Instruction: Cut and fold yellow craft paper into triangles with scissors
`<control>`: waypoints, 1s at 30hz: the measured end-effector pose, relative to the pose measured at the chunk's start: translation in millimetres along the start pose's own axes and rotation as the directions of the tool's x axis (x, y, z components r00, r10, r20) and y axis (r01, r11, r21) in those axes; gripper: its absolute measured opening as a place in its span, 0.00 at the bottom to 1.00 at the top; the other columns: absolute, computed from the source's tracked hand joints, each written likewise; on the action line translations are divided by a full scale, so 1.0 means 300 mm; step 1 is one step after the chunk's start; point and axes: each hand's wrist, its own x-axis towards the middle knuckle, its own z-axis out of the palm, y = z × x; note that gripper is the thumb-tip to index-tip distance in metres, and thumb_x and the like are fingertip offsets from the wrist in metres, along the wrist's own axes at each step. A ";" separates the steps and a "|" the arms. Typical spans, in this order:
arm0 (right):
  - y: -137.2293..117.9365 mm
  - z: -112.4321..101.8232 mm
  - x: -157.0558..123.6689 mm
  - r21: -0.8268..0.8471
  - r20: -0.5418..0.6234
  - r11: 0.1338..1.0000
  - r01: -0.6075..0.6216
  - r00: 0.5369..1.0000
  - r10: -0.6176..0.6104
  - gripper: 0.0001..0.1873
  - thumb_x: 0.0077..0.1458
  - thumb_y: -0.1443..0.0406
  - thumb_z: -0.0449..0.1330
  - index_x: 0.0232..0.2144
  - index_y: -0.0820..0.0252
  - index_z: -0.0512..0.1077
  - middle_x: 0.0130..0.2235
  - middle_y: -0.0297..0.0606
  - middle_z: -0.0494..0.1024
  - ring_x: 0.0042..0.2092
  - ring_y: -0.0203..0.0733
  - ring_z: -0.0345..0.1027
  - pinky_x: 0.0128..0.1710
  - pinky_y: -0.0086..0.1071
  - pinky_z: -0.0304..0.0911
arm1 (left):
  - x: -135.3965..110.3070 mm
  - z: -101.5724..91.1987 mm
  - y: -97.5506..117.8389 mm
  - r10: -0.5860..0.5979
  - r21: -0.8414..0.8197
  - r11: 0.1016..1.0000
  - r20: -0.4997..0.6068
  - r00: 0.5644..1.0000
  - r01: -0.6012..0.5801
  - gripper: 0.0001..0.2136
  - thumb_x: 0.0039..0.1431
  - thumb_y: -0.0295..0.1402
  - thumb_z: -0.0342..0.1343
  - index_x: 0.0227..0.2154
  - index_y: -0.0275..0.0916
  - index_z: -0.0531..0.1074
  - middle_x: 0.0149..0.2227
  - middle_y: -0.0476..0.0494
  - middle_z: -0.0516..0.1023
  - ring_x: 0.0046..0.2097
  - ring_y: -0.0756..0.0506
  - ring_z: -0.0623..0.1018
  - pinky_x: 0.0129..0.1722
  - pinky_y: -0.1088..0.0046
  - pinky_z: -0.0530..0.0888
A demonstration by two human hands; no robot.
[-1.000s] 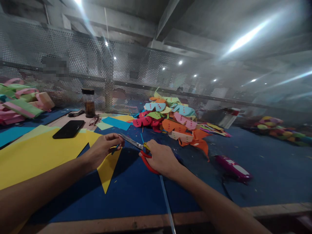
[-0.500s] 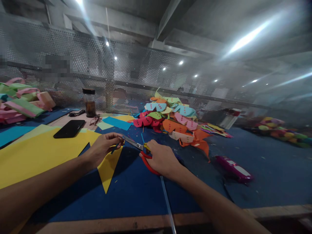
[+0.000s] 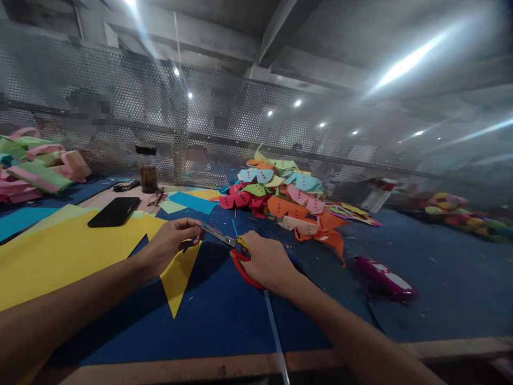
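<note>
My right hand [image 3: 267, 263] is closed around the scissors [image 3: 220, 235], which have red and yellow handles. Their metal blades point left, with the tips at the fingers of my left hand [image 3: 176, 240]. Those left fingers are pinched together. A small dark bluish sliver shows below them, but I cannot make out what they hold. Beneath the left hand lies a pointed piece of yellow paper [image 3: 178, 283]. A thin clear strip [image 3: 274, 331] runs from under the right hand past the table's front edge.
Colourful paper masks [image 3: 288, 198] are heaped beyond my hands. Yellow sheets [image 3: 72, 246] lie at left, with a black phone [image 3: 114, 212] on top. A lidded jar [image 3: 148, 171] stands behind. A purple stapler-like object [image 3: 385, 278] lies at right. Perforated metal panels [image 3: 224, 117] back the table.
Almost nothing differs. Both hands and the scissors stay in nearly the same place, with only a very slight shift.
</note>
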 end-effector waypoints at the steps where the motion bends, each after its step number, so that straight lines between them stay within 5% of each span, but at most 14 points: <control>1: 0.000 -0.001 -0.001 0.001 0.000 1.000 0.001 1.000 -0.001 0.14 0.64 0.54 0.54 0.40 0.57 0.72 0.43 0.39 0.78 0.41 0.46 0.75 0.33 0.33 0.55 | -0.001 0.001 0.001 -0.006 0.003 1.000 0.002 1.000 0.006 0.13 0.40 0.37 0.73 0.27 0.36 0.77 0.26 0.47 0.76 0.30 0.50 0.72 0.33 0.74 0.68; 30: 0.004 -0.015 0.001 -0.023 0.052 0.999 -0.023 0.998 0.024 0.14 0.63 0.55 0.55 0.41 0.57 0.73 0.41 0.39 0.79 0.41 0.47 0.75 0.35 0.33 0.57 | 0.003 -0.005 -0.008 -0.031 -0.007 0.999 0.031 0.999 0.032 0.12 0.41 0.35 0.73 0.25 0.37 0.77 0.26 0.48 0.76 0.30 0.50 0.73 0.31 0.76 0.68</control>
